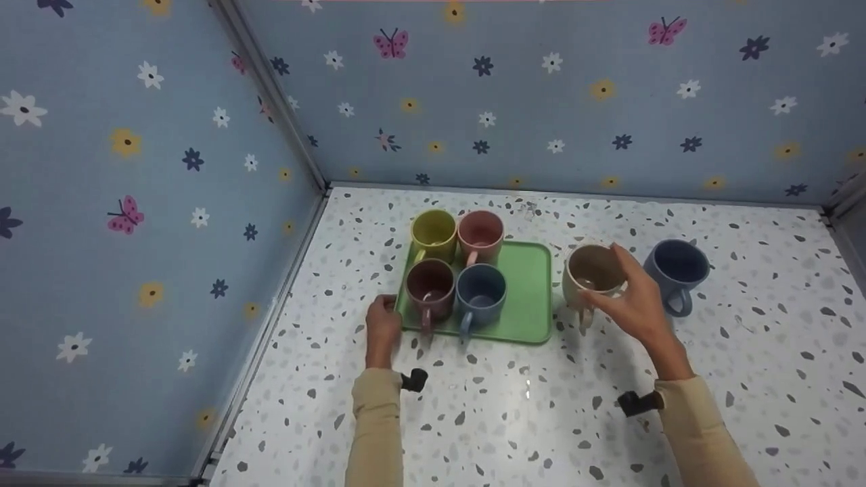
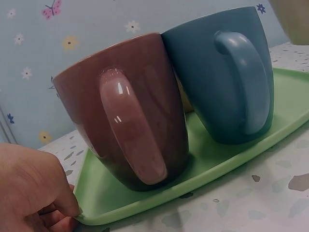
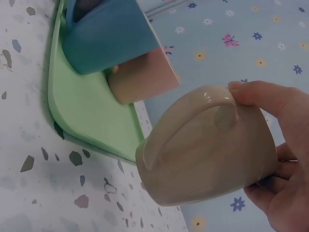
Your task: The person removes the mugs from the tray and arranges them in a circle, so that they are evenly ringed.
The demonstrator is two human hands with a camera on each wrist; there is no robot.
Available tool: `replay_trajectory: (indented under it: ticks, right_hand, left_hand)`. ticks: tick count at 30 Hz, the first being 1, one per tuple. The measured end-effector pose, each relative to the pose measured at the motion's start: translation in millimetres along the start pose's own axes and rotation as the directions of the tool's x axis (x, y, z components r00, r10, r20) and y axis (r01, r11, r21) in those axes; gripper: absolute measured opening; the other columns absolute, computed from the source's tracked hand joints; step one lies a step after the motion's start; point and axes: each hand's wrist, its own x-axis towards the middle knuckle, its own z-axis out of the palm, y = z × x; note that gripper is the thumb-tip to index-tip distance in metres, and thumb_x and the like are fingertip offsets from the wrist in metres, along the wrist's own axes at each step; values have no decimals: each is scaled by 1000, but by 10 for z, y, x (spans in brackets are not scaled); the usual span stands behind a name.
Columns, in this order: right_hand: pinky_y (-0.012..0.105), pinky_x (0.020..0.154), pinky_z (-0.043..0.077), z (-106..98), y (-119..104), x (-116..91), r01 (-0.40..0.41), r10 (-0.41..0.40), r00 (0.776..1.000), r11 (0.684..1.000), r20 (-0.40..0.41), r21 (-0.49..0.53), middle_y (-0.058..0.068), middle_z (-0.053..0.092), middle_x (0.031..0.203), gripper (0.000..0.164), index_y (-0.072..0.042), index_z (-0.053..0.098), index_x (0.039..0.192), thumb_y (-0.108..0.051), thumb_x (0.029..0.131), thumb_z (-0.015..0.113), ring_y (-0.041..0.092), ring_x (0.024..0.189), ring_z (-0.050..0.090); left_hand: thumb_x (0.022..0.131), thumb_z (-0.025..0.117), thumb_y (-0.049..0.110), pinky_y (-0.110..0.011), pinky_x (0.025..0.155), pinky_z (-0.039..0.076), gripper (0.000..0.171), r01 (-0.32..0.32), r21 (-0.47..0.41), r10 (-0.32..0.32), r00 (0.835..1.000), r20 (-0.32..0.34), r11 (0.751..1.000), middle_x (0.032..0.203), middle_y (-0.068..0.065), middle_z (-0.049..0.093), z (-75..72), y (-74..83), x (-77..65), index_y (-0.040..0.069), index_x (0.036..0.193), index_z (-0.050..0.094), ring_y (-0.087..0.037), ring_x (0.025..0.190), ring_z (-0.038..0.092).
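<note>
My right hand (image 1: 636, 297) grips a beige mug (image 3: 207, 145) between thumb and fingers, to the right of the green tray (image 1: 529, 291). In the right wrist view the mug's handle faces the camera, and the mug appears raised off the table. At the tray's left edge, my left hand (image 1: 383, 326) holds the rim near the front corner, its fingers curled. Four mugs stand upright on the tray: a yellow mug (image 1: 434, 233) and a pink mug (image 1: 480, 233) behind, a maroon mug (image 2: 130, 116) and a blue mug (image 2: 222, 77) in front.
Another blue mug (image 1: 676, 270) stands on the speckled white table (image 1: 514, 419), to the right of the beige one. Flower-patterned panels (image 1: 514, 88) border the table at the back and left.
</note>
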Motion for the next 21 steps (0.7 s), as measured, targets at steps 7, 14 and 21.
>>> replay_trajectory:
  ticks: [7,14,21]
  right_hand:
    - [60,106,31,-106,94,-178,-40,40,999,999,-24,4,24,35,149,97,-2,30,149,-26,72,83,43,135,34]
    - [59,109,28,-181,190,-346,-83,85,993,996,-84,21,24,33,150,98,-1,30,148,-21,69,85,44,136,34]
    - [56,109,30,-266,271,-513,-171,170,977,985,-131,5,19,34,151,100,-6,29,150,-22,69,85,41,137,34]
  left_hand:
    - [85,36,-5,-40,96,45,44,-11,-55,12,1000,16,998,120,-20,58,-15,5,-12,-3,125,54,-30,109,56]
    - [82,38,-8,-40,99,45,46,5,-63,-4,1000,12,998,121,-21,58,2,-3,-9,-3,125,54,-30,112,56]
    - [83,38,-6,-40,101,42,46,4,-46,-4,1000,2,999,123,-19,57,-5,1,-14,-1,126,54,-29,114,54]
